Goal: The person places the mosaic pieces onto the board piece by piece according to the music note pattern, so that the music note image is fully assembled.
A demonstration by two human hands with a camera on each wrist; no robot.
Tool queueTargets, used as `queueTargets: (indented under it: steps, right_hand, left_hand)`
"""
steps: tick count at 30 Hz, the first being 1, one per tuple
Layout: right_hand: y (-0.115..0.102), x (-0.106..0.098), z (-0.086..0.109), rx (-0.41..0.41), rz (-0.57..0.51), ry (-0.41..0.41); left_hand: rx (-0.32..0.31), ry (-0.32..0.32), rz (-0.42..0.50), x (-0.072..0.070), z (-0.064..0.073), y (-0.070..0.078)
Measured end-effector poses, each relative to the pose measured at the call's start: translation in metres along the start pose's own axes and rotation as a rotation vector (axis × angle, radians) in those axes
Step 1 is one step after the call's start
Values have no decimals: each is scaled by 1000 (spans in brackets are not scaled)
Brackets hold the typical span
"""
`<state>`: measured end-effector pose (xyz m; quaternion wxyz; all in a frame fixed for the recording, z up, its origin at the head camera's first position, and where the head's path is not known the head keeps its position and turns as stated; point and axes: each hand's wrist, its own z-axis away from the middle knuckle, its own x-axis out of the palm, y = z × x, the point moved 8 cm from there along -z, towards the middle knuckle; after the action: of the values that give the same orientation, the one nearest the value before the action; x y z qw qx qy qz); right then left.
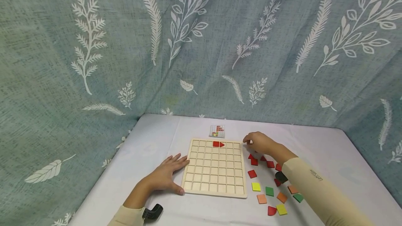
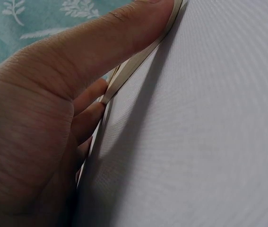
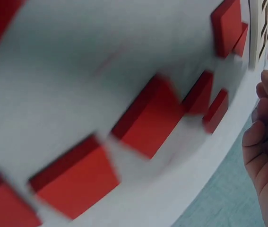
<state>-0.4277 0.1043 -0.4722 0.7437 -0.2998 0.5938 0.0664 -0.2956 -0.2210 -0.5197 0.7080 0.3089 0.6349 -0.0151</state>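
Note:
A wooden grid board (image 1: 213,170) lies flat on the white table. In its top row sit a red square (image 1: 216,144) and, against its right side, a red triangle (image 1: 222,144). My left hand (image 1: 166,174) rests at the board's left side, fingers spread, thumb by the near corner; the left wrist view shows the thumb and fingertips against the wooden edge (image 2: 136,61). Beside the far right corner, my right hand (image 1: 259,143) hovers with loosely curled fingers, and no piece shows in it. Below it are several red pieces (image 3: 150,116).
A small pattern card (image 1: 217,131) lies beyond the board. To the board's right, loose tiles are scattered, among them a yellow square (image 1: 255,186), a green square (image 1: 269,191), an orange square (image 1: 261,198) and a rounded red piece (image 1: 272,211). Patterned curtains (image 1: 201,62) surround the table.

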Motion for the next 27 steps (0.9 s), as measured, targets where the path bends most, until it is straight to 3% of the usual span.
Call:
queueTargets:
  steps: [16, 27]
  right_hand:
    - [40, -5, 22, 150, -47, -2]
    - [57, 2, 24, 159, -56, -5]
  left_hand:
    - [-21, 5, -1, 2, 1, -1]
    - [-8, -4, -5, -1, 0, 0]
